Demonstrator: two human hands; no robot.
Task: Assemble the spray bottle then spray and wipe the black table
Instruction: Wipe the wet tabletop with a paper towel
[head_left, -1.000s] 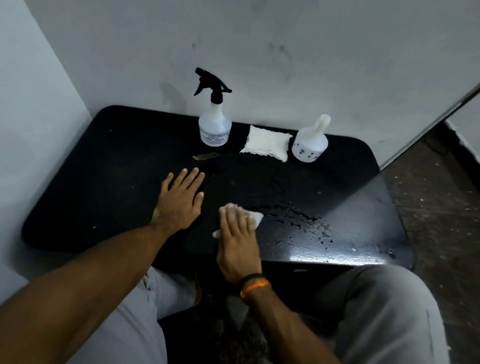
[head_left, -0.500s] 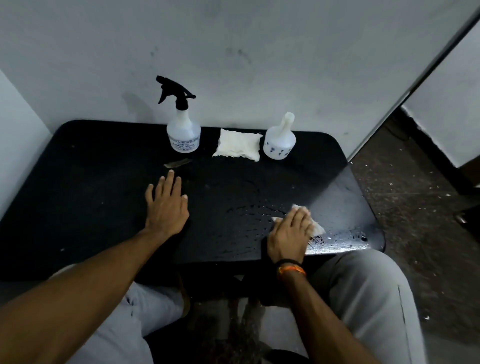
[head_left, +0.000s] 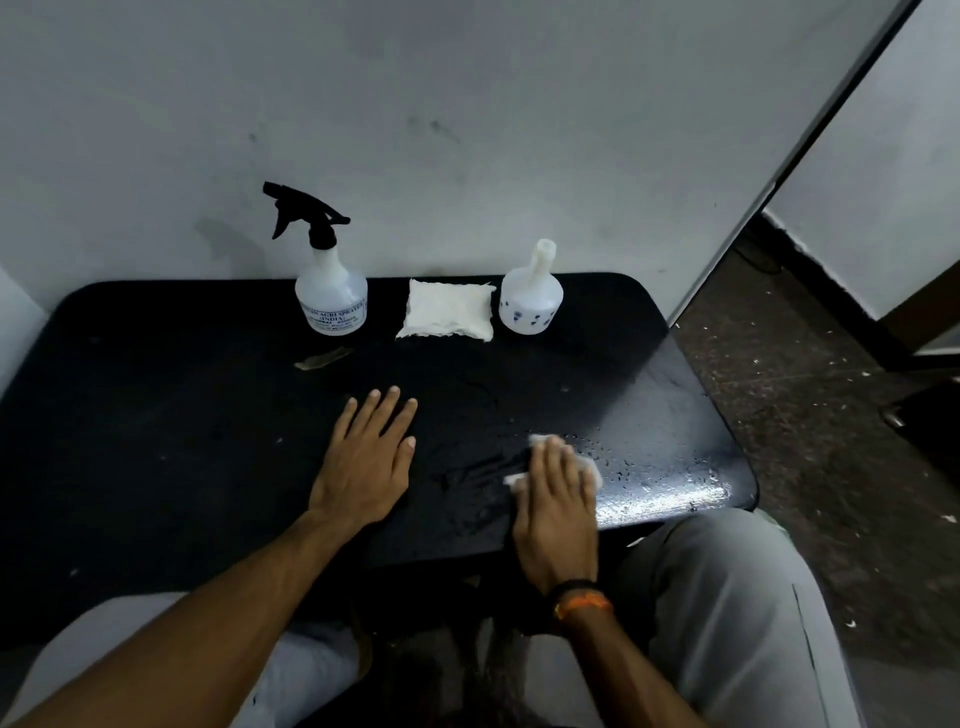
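A white spray bottle (head_left: 331, 296) with a black trigger head stands upright at the back of the black table (head_left: 156, 441). My right hand (head_left: 556, 512) presses flat on a small white cloth (head_left: 589, 467) near the table's front right, beside a patch of water droplets (head_left: 670, 467). Only the edges of the cloth show around my fingers. My left hand (head_left: 366, 460) lies flat and open on the table's middle, holding nothing.
A folded white cloth (head_left: 447, 317) lies at the back, with a second white bottle (head_left: 531, 301) without a spray head to its right. A small flat scrap (head_left: 322, 359) lies in front of the spray bottle. Walls stand behind and left; floor lies right.
My right hand slid the cloth from the table's middle to the right front, then back a little leftward. My left hand stayed flat in place. The camera view shifted.
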